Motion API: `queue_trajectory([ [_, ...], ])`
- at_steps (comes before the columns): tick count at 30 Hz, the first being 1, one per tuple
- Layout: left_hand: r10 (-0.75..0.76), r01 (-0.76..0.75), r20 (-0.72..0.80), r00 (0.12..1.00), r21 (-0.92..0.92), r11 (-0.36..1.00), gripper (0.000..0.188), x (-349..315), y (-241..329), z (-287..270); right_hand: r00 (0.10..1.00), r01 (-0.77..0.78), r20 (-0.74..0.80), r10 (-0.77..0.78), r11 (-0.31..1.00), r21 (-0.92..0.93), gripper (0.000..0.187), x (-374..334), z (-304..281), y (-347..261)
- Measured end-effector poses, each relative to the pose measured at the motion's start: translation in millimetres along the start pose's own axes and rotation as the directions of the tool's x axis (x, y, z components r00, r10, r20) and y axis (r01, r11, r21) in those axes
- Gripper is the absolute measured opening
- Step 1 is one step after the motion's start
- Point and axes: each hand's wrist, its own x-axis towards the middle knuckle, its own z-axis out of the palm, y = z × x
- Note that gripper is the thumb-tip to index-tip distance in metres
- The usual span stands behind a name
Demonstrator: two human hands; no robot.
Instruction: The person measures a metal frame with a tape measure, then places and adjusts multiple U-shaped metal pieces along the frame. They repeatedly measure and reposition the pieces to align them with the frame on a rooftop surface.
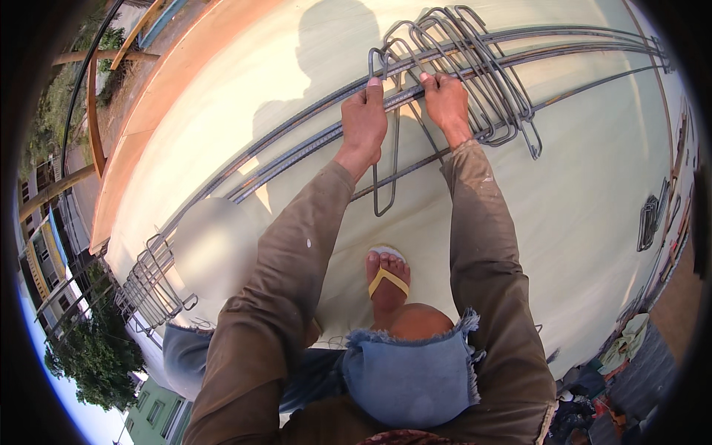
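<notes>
- A pale floor (586, 215) spreads beneath everything.
- Long steel rods (404, 97) curve across it, passing in front of the person.
- A large bundle of bent-wire stirrups (493, 74) sits around the rods, just to the right of the hands.
- Another stirrup bunch (152, 285) lies at the far left, near the rods' other end.
- One near stirrup (396, 148) stands apart from the bundle, its long loop hanging below the rods.
- The left hand (362, 130) is closed on that stirrup, thumb pointing up along it.
- The right hand (447, 107) is curled at the rods beside the bundle; I cannot tell which bar it grips.
- A yellow-strapped sandal (389, 280) is on one foot.
</notes>
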Motion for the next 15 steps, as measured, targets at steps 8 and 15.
queue_trajectory([
  [8, 0.167, -0.198, 0.13, 0.977, 0.279, 0.94, 0.04, 38, -11, -43, 0.995, 0.084, -0.056, -0.083, 0.996, 0.005, 0.033, -6, -6, 8],
  [15, 0.399, -0.583, 0.439, 0.805, 0.709, 0.396, 0.046, 52, -10, -100, 0.994, 0.101, -0.043, -0.098, 0.992, 0.081, 0.029, -14, -9, 16],
])
